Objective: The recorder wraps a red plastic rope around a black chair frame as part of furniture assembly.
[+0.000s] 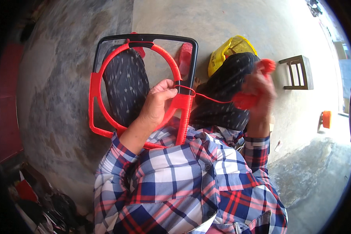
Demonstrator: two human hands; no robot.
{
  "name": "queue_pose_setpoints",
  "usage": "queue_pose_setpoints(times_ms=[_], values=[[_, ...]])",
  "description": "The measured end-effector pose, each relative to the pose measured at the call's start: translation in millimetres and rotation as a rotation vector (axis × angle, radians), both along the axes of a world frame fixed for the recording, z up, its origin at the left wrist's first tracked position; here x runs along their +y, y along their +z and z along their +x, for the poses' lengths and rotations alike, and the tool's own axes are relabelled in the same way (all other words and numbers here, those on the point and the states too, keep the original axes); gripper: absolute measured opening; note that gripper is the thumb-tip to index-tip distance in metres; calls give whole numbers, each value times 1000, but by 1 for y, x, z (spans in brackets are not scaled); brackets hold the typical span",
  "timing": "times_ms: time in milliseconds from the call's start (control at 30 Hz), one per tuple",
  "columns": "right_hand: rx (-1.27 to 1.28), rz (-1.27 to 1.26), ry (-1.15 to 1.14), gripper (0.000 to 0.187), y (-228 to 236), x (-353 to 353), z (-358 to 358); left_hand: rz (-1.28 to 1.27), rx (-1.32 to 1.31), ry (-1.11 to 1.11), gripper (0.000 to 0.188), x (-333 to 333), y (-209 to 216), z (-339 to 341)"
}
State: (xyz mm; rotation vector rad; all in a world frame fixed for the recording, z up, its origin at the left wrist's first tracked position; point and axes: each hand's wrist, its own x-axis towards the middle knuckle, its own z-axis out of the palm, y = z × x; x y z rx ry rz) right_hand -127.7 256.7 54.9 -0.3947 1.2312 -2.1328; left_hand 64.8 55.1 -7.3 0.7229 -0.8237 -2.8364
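Note:
On my lap rests a black rounded-square frame (152,37) with a ring (100,78) inside it. Red cord is wound tightly over most of the ring and the frame's lower part; the top bar is bare black. My left hand (158,102) is closed on the ring's right side, thumb and fingers pinching where ring and frame meet. A loose loop of cord (212,99) circles that joint and runs taut to the right. My right hand (259,89), smeared by motion, is closed round a bundle of red cord (245,100), part of which sticks out above the fingers.
Beyond my knees are a yellow bag (218,58) and red slippers (186,56) on the concrete floor. A small dark stool (303,74) stands to the right, near an orange-red spool (326,119). Dark clutter (46,195) lies at lower left.

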Motion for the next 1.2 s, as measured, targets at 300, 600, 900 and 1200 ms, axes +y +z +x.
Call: queue_pose_setpoints(times_ms=[300,600,900,1200], values=[[13,347,364,10,-17,-44,41,-128,-17,-17,17,3,3,3],[58,469,325,15,14,-4,19,-251,-78,-19,16,4,5,0],[200,151,-739,16,43,141,-67,-2,-12,-12,30,-4,-2,-2],[926,578,326,43,48,34,30,-175,-129,-39,30,-4,-1,0]])
